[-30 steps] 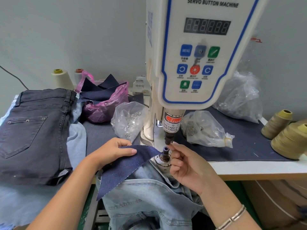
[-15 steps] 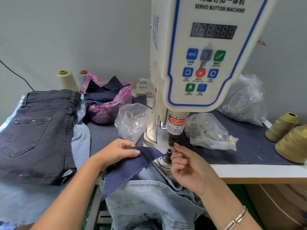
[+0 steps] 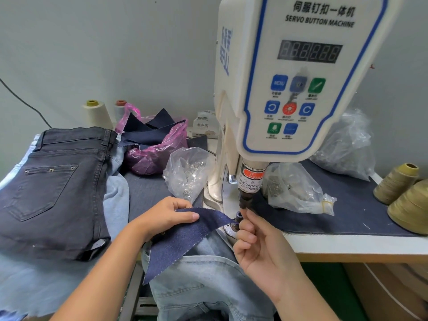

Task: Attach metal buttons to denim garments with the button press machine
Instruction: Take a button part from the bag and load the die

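Note:
The white servo button machine [image 3: 301, 89] stands at centre right, its dark punch head [image 3: 246, 201] hanging just above the lower die [image 3: 238, 215]. My left hand [image 3: 162, 216] pinches a dark blue denim scrap [image 3: 185, 237], whose tip lies beside the die. My right hand [image 3: 261, 249] is at the die, fingertips curled right by it under the punch; whether they pinch a button is hidden. Light blue jeans [image 3: 203, 290] hang below the scrap.
Dark grey jeans [image 3: 53, 188] lie folded at the left. A pink bag of denim scraps [image 3: 157, 147] and clear bags of metal buttons [image 3: 187, 172] [image 3: 294, 188] [image 3: 347, 147] flank the machine. Thread cones [image 3: 398, 181] [image 3: 414, 209] stand at the right edge.
Both hands stay nearly in place at the die. My right fingertips have shifted slightly up along the die. The camera has drifted a little.

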A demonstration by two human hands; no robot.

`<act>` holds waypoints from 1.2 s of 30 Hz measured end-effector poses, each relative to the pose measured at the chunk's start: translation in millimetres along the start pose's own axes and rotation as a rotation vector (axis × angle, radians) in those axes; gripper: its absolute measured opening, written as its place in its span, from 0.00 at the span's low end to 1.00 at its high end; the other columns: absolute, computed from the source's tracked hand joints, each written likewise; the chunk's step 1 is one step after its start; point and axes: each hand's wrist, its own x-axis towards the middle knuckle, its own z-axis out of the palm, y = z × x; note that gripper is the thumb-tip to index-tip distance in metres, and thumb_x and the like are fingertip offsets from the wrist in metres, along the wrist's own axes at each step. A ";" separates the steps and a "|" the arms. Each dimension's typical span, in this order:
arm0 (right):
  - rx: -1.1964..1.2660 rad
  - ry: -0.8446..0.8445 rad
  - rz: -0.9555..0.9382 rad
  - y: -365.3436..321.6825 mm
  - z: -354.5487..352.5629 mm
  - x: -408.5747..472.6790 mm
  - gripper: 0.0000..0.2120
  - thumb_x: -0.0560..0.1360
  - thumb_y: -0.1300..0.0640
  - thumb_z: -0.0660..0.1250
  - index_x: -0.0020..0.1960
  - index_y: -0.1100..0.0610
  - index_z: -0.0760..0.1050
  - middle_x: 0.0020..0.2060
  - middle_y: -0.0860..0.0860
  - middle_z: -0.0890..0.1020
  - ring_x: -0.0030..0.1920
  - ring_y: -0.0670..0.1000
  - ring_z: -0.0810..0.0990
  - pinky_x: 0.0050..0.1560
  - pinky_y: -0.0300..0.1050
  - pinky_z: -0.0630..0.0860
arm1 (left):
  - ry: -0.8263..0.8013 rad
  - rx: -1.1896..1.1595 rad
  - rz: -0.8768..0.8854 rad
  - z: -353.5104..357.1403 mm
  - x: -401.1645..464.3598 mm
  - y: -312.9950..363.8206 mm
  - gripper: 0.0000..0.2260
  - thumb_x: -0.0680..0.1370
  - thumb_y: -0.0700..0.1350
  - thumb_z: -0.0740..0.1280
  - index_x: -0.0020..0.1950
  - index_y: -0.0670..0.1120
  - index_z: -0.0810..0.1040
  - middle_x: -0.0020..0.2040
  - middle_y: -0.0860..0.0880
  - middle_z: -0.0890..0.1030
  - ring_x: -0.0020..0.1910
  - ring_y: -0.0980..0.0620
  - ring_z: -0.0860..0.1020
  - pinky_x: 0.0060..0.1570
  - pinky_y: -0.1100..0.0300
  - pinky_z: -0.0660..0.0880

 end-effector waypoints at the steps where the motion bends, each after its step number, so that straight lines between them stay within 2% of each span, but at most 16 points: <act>1: 0.008 0.009 -0.015 2.5 0.3 -1.1 0.07 0.65 0.61 0.68 0.43 0.58 0.74 0.24 0.48 0.68 0.18 0.44 0.64 0.19 0.33 0.62 | 0.000 0.004 -0.003 0.1 -0.7 0.4 0.09 0.68 0.51 0.72 0.32 0.48 0.76 0.31 0.49 0.73 0.32 0.54 0.71 0.33 0.63 0.66; 4: -0.029 0.002 -0.048 17.6 0.7 -4.4 0.11 0.66 0.61 0.68 0.48 0.59 0.81 0.25 0.50 0.71 0.19 0.44 0.65 0.19 0.33 0.63 | 0.002 -0.004 0.004 -0.4 0.9 -3.6 0.10 0.67 0.52 0.73 0.32 0.48 0.77 0.31 0.49 0.73 0.32 0.54 0.71 0.34 0.62 0.66; 6: -0.128 -0.068 -0.038 30.0 7.2 -3.6 0.11 0.66 0.61 0.69 0.47 0.60 0.84 0.26 0.51 0.73 0.20 0.45 0.67 0.20 0.34 0.65 | 0.006 -0.009 0.022 0.0 0.8 -3.3 0.13 0.64 0.55 0.74 0.35 0.46 0.79 0.33 0.48 0.74 0.34 0.52 0.72 0.37 0.60 0.67; 9: -0.472 -0.137 -0.150 38.3 33.1 22.0 0.08 0.75 0.65 0.64 0.48 0.59 0.82 0.30 0.52 0.79 0.23 0.44 0.73 0.25 0.34 0.71 | 0.026 -0.011 0.082 0.0 -0.1 -2.3 0.24 0.63 0.58 0.74 0.45 0.37 0.81 0.39 0.47 0.78 0.42 0.53 0.74 0.48 0.57 0.68; 12: -0.955 0.015 -0.419 35.9 64.1 77.5 0.12 0.79 0.64 0.58 0.58 0.58 0.76 0.40 0.55 0.81 0.30 0.47 0.79 0.34 0.36 0.77 | 0.027 -0.032 0.084 1.9 -1.2 -2.7 0.12 0.69 0.51 0.74 0.46 0.45 0.85 0.45 0.53 0.84 0.48 0.59 0.78 0.55 0.63 0.71; 13: -1.135 0.058 -0.487 34.4 72.6 93.3 0.14 0.78 0.64 0.57 0.61 0.59 0.75 0.45 0.58 0.81 0.37 0.50 0.82 0.40 0.38 0.79 | 0.023 -0.026 0.083 2.4 -1.2 -3.2 0.06 0.73 0.46 0.73 0.48 0.48 0.86 0.49 0.53 0.85 0.51 0.60 0.79 0.57 0.66 0.72; 14: -1.293 0.087 -0.521 32.7 78.4 107.5 0.16 0.78 0.65 0.56 0.62 0.62 0.75 0.50 0.60 0.81 0.46 0.55 0.83 0.49 0.43 0.79 | 0.024 -0.013 0.089 2.8 -0.7 -4.0 0.05 0.75 0.42 0.72 0.48 0.50 0.86 0.50 0.53 0.85 0.53 0.60 0.80 0.57 0.67 0.73; 16: -1.506 0.113 -0.515 27.9 85.6 132.6 0.15 0.78 0.66 0.56 0.60 0.66 0.75 0.56 0.62 0.79 0.56 0.61 0.79 0.56 0.49 0.76 | 0.059 -0.009 0.076 3.8 -0.4 -3.8 0.05 0.74 0.40 0.72 0.46 0.48 0.86 0.48 0.50 0.85 0.50 0.58 0.80 0.56 0.64 0.74; 17: -1.628 0.131 -0.491 25.9 87.5 143.5 0.14 0.78 0.65 0.57 0.60 0.67 0.75 0.57 0.62 0.79 0.58 0.61 0.78 0.56 0.49 0.75 | 0.081 -0.004 0.066 4.7 -1.8 -1.6 0.02 0.73 0.42 0.73 0.43 0.45 0.85 0.44 0.49 0.85 0.45 0.56 0.79 0.52 0.59 0.73; 19: -1.902 0.180 -0.481 22.7 89.4 157.5 0.14 0.79 0.65 0.57 0.61 0.65 0.75 0.59 0.60 0.78 0.60 0.59 0.77 0.56 0.47 0.74 | 0.113 0.022 0.047 6.1 -2.5 -0.1 0.10 0.68 0.49 0.73 0.36 0.43 0.79 0.36 0.47 0.76 0.38 0.52 0.71 0.43 0.54 0.67; 22: -2.092 0.154 -0.528 26.7 88.7 170.2 0.15 0.78 0.66 0.58 0.60 0.61 0.77 0.58 0.59 0.79 0.59 0.59 0.77 0.53 0.46 0.73 | 0.109 0.013 0.058 7.2 -1.5 -0.1 0.15 0.66 0.50 0.72 0.40 0.38 0.80 0.37 0.48 0.76 0.40 0.54 0.71 0.44 0.57 0.67; 25: -2.274 0.078 -0.604 33.1 94.4 171.0 0.12 0.77 0.62 0.60 0.56 0.57 0.79 0.56 0.58 0.80 0.57 0.60 0.77 0.49 0.46 0.70 | 0.117 -0.016 0.062 6.2 1.3 -0.5 0.07 0.71 0.43 0.74 0.40 0.38 0.81 0.36 0.53 0.78 0.38 0.58 0.72 0.42 0.64 0.69; 26: -2.315 0.062 -0.630 33.5 96.7 172.3 0.11 0.78 0.60 0.60 0.55 0.57 0.79 0.55 0.58 0.80 0.56 0.60 0.78 0.49 0.46 0.69 | 0.118 -0.022 0.063 5.6 2.5 -2.3 0.06 0.71 0.41 0.73 0.40 0.38 0.81 0.36 0.53 0.78 0.39 0.59 0.72 0.41 0.65 0.69; 28: -2.397 0.049 -0.710 34.0 100.8 174.7 0.11 0.78 0.57 0.60 0.56 0.56 0.79 0.55 0.57 0.80 0.56 0.59 0.79 0.49 0.46 0.70 | 0.120 -0.019 0.059 4.5 2.6 -3.6 0.11 0.70 0.44 0.74 0.43 0.35 0.80 0.37 0.52 0.77 0.40 0.57 0.71 0.42 0.62 0.68; 32: -2.504 0.090 -0.877 36.0 99.3 178.3 0.12 0.78 0.64 0.59 0.58 0.60 0.77 0.55 0.57 0.81 0.56 0.59 0.80 0.48 0.47 0.73 | 0.120 -0.006 0.056 4.4 1.7 -2.3 0.24 0.63 0.53 0.73 0.46 0.33 0.79 0.39 0.49 0.75 0.41 0.55 0.70 0.43 0.57 0.65; 36: -2.556 0.058 -0.978 36.1 98.7 179.4 0.13 0.76 0.68 0.60 0.56 0.61 0.77 0.53 0.56 0.81 0.54 0.59 0.80 0.45 0.46 0.73 | 0.126 0.025 0.059 4.1 1.0 -0.9 0.27 0.61 0.57 0.72 0.45 0.33 0.78 0.38 0.49 0.74 0.39 0.54 0.69 0.39 0.57 0.65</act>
